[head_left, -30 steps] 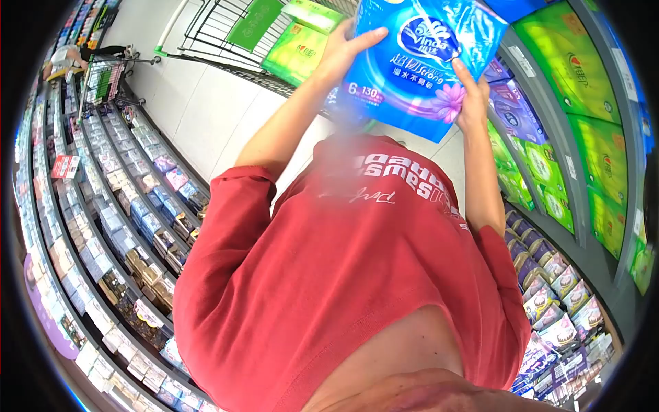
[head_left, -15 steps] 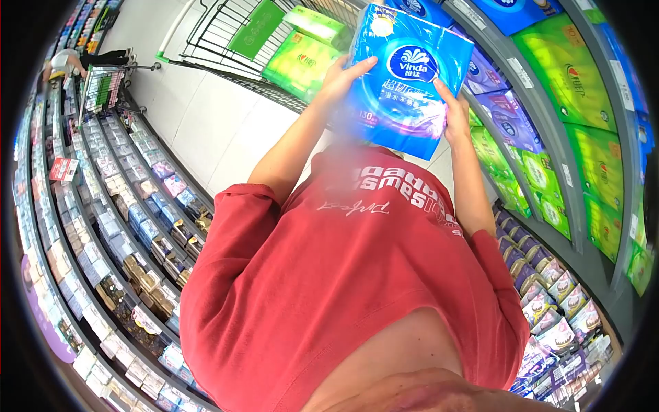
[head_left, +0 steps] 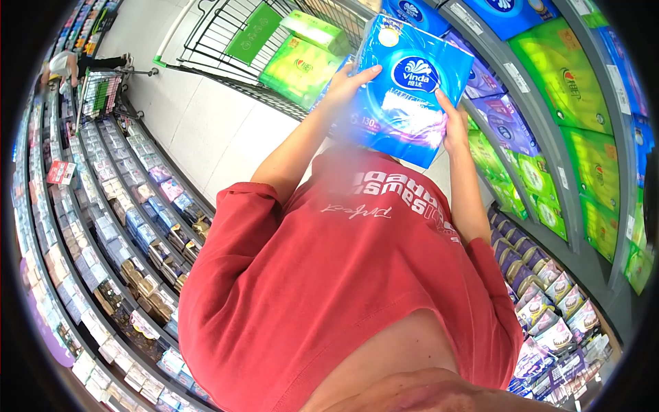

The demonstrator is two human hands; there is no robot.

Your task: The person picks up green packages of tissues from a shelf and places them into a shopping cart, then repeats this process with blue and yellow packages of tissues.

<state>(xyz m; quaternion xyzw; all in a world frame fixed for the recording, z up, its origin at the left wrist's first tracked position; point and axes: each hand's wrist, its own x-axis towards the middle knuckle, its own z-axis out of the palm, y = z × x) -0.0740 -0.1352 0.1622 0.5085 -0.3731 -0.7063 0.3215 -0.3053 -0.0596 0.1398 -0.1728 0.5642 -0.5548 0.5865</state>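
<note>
A blue Vinda tissue pack (head_left: 405, 103) in shiny plastic is held up in front of my chest, between both hands. My left hand (head_left: 349, 88) grips its left edge, the thumb lying on the front face. On the pack's right edge is my right hand (head_left: 453, 122), thumb on the front near the logo. The fingers behind the pack are hidden. Just beyond the pack stands a wire shopping cart (head_left: 206, 51), and green tissue packs (head_left: 300, 65) lie in it.
Shelves (head_left: 604, 103) of green, purple and blue tissue packs rise on the right. Small packages fill the long shelves (head_left: 130, 226) at left. A person (head_left: 65, 67) is beside another cart (head_left: 101, 93) at the far left. Pale floor tiles (head_left: 199, 123) show between.
The pack and both hands have shifted slightly down in the view, and glare now covers more of the pack's lower print. Both hands keep their hold.
</note>
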